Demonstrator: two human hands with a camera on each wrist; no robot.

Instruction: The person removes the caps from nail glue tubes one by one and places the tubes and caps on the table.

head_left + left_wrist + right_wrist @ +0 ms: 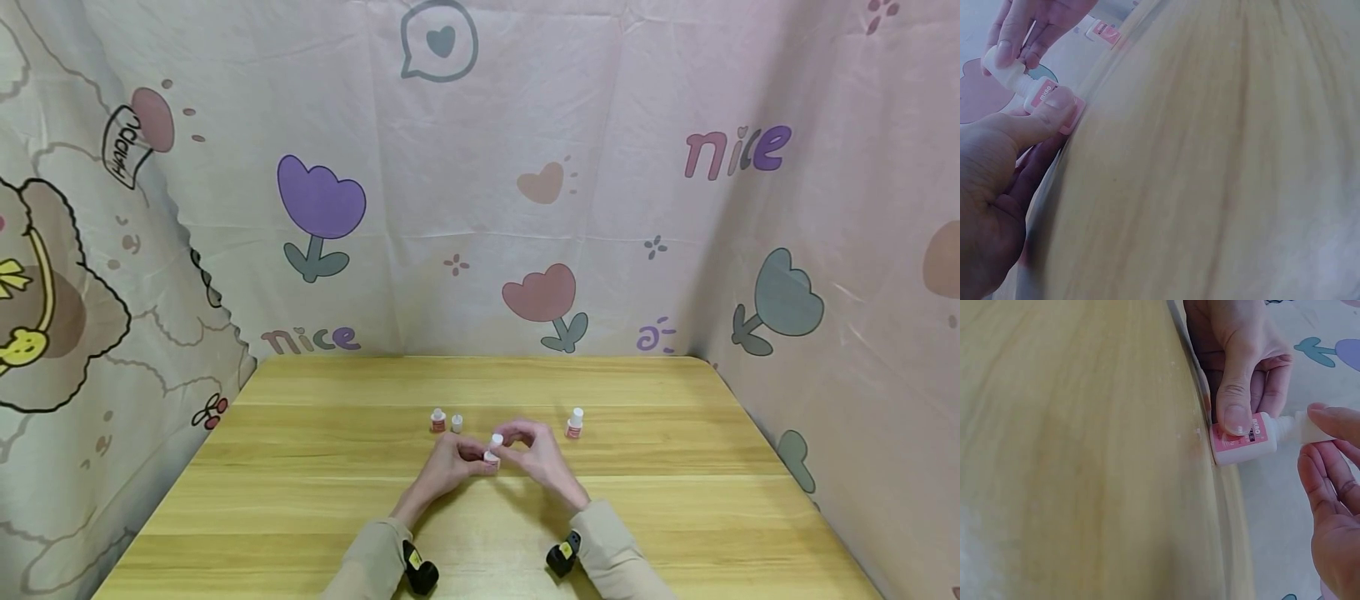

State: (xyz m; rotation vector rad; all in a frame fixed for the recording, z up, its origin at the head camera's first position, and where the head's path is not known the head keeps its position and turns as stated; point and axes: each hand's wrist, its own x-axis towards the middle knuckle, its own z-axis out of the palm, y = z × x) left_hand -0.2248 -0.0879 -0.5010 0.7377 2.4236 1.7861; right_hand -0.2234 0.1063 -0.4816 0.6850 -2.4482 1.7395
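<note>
Printed cloth (pixel 450 308) with flowers and words makes the background, and before it lies a wooden table (pixel 247 517) with light grain. Near the middle of this table, between the two hands, is a small bottle (pixel 1255 445) with a pink label; it is upright, and its base seems to be on the wood or just above it. Thumb and fingers of the left hand (pixel 446 467) pinch the body of the bottle, while the right hand (pixel 542 457) pinches the white cap (pixel 1310 430) at the top. A part of the neck is visible below this cap, but whether the threads are joined I cannot tell. If the right fingers would pull sideways, the bottle could tilt, and any liquid inside might spill. If the left fingers would press too hard, the contents may be squeezed out; too lightly, and the body may turn together with the cap. Farther back, an uncapped bottle (pixel 438 422) stands just beside a loose cap (pixel 457 424); a careless knuckle of the left hand could push these over. One capped bottle (pixel 574 424) stands to the right, near the right hand.
</note>
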